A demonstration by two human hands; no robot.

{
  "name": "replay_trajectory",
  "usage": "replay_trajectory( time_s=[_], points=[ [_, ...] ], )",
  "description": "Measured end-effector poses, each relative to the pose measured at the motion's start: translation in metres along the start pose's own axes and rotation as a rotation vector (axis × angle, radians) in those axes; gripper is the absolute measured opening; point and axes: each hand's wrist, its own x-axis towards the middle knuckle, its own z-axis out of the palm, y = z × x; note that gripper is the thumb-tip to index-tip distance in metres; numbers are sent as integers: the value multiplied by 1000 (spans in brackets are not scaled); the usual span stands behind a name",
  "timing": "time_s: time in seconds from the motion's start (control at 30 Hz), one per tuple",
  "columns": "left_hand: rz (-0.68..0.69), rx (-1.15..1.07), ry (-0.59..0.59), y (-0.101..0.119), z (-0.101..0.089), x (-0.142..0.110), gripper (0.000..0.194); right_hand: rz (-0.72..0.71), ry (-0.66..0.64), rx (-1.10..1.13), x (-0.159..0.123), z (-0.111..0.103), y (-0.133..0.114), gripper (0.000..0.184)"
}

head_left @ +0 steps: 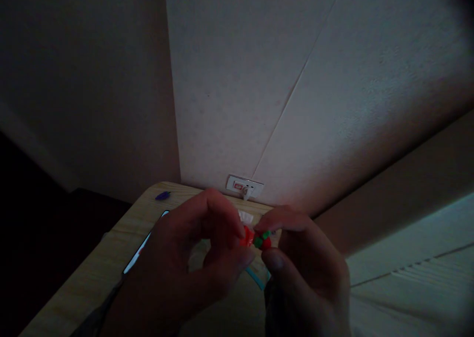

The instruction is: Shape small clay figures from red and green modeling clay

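Observation:
Over the small wooden table my left hand [211, 248] is closed, its thumb and forefinger pinching a small bright red-orange piece [248, 236]. Facing it, my right hand [307, 258] pinches a small red piece with green parts [263, 241], which looks like a tiny strawberry or tomato shape. The two pieces are held very close together; whether they touch I cannot tell. Behind the fingers shows something small and white [245, 217]. Below them is a thin light-blue strip [255, 279], partly hidden by my right hand.
A lit phone [138, 255] lies left of my left hand, partly covered by it. A small purple piece [163, 195] rests near the table's [92, 270] far left corner. On the wall behind is a socket [244, 185] with a white plug [246, 193]. The room is dim.

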Motion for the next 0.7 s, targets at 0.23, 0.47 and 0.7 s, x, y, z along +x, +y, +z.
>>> replay_trajectory(
  time_s=[0.23,0.47,0.7],
  points=[
    [419,470,117,8,-1,-5,10,-12,-1,42,-1,1,-2,10],
    [439,578,119,9,0,-8,10,-67,-2,11,-2,-1,-1,10],
    [435,553,113,9,3,-7,12,-89,8,-4,-1,0,1,12]
  ],
)
